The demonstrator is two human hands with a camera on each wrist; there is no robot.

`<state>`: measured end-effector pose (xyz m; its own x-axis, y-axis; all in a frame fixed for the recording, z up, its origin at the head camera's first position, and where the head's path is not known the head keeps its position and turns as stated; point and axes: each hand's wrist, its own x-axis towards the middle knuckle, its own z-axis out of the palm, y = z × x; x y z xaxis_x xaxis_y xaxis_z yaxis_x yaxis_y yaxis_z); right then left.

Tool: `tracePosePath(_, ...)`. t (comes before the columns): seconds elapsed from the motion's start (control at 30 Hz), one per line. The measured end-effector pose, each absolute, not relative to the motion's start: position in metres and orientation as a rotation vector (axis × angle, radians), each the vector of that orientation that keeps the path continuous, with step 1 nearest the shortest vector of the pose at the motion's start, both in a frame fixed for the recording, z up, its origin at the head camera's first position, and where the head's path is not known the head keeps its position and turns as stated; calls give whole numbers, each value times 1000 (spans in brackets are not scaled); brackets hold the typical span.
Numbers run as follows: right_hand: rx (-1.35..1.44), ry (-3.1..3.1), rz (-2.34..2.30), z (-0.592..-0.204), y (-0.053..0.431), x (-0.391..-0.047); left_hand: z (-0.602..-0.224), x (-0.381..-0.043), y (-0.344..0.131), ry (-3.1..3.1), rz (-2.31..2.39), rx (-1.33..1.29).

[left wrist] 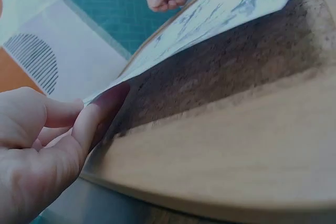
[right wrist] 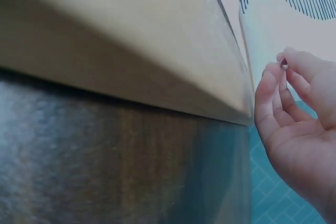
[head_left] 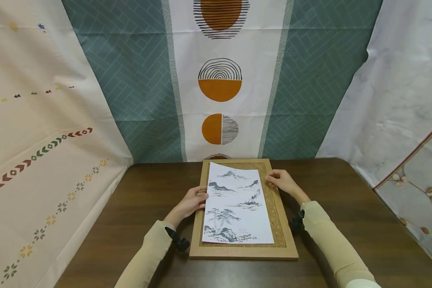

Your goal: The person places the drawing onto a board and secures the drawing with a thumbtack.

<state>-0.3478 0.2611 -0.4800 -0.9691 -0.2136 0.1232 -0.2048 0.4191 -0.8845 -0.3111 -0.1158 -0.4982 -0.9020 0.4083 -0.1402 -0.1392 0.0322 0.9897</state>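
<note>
A white sheet of paper (head_left: pixel 234 208) printed with an ink landscape lies at a slight slant over a wood-framed cork board (head_left: pixel 277 216). My left hand (head_left: pixel 192 201) pinches the sheet's left edge between thumb and fingers; in the left wrist view that edge of the paper (left wrist: pixel 205 24) is lifted off the cork. Over the board's upper right part, beside the sheet, is my right hand (head_left: pixel 282 181). Its thumb and fingertips pinch a tiny shiny thumbtack (right wrist: pixel 284 65), seen in the right wrist view. The tack's point is hard to make out.
The board rests on a dark brown wooden table (head_left: pixel 151 192), near its far edge. A patterned cloth (head_left: pixel 219 104) hangs behind the table, with pale cloths at the left and right. Each wrist carries a black strap-on camera.
</note>
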Motion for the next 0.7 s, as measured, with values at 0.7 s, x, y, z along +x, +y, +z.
tracePosePath(0.7, -547, 2592, -1327, -466, 243, -362, -479, -301, -95, 2644, 1341, 501)
